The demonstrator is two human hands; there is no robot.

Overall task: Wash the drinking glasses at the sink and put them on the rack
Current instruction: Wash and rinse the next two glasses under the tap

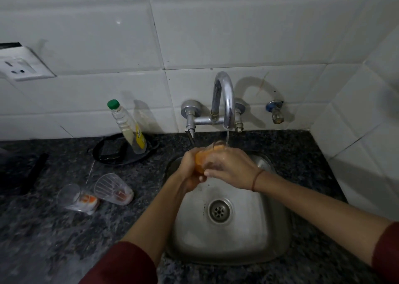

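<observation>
Over the steel sink [267, 225], both my hands hold one clear drinking glass [212, 154] under a thin stream running from the chrome tap [224, 102]. My left hand [191, 171] wraps the glass together with an orange scrubber [199, 161]. My right hand [231, 170] grips the glass from the right side. Two more clear glasses stand upside down on the dark granite counter to the left: a ribbed glass [113, 188] and a plain glass [69, 195]. No rack is in view.
A green-capped dish-liquid bottle [129, 128] leans in a black round pan [121, 152] behind the glasses. An orange-and-white soap packet [86, 201] lies by the plain glass. A dark object [23, 171] sits at far left. Tiled walls close the back and right.
</observation>
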